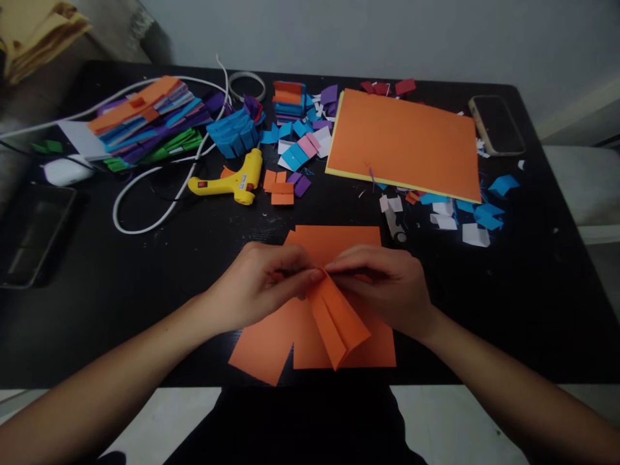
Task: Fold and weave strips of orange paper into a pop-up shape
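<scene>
Between my two hands is a folded strip of orange paper [338,316], its far end pinched and its near end fanning toward me. My left hand [266,278] closes thumb and fingers on the left of that far end. From the right, my right hand [387,284] pinches the same end, fingertips almost meeting the left ones. Flat on the table beneath lie an orange sheet [339,237] and, at its left, a narrower orange piece [261,352]. My hands cover part of both.
A yellow glue gun [227,184] lies behind my left hand, near a looped white cable [133,223]. Folded paper strips [150,119] are piled at back left. Orange sheets on yellow [407,142], paper scraps [477,234], a cutter [394,226] and a phone [496,126] lie rightward.
</scene>
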The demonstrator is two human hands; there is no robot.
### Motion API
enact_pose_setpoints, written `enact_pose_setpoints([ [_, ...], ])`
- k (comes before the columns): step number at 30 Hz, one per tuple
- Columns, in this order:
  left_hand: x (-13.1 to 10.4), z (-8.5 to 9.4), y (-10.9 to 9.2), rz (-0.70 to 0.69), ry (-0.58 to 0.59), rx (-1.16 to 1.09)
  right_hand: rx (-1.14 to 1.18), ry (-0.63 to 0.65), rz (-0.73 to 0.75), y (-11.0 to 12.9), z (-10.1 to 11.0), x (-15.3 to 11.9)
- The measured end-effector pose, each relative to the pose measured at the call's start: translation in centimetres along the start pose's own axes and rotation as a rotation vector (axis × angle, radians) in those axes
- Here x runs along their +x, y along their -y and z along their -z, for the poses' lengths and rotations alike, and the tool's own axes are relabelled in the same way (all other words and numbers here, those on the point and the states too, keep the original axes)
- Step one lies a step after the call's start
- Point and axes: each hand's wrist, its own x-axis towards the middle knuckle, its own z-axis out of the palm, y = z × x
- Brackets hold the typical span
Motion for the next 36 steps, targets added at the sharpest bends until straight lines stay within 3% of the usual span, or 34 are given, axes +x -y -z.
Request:
enact_pose_setpoints([
  [8,0.13,0.10,-0.14,0.054,-0.004,-0.033,0.052,-0.036,-0.085,0.14,0.00,-0.03],
  [13,0.08,0.15,-0.11,0.039,-0.040,-0.025,0.177,0.032,-0.238,0.54,0.28,0.34],
  [21,-0.30,-0.27,-0.13,-0.110,-0.137,0.100,0.382,0.113,-0.447,0.24,-0.05,0.59],
  [27,-0.24,-0.66,-0.12,-0.135,-0.188,0.160,0.427,0.087,-0.479,0.12,-0.26,0.37],
  [36,-0.11,-0.57,0.06,-0.171,-0.166,0.200,0.490,0.091,-0.499,0.20,-0.25,0.53],
])
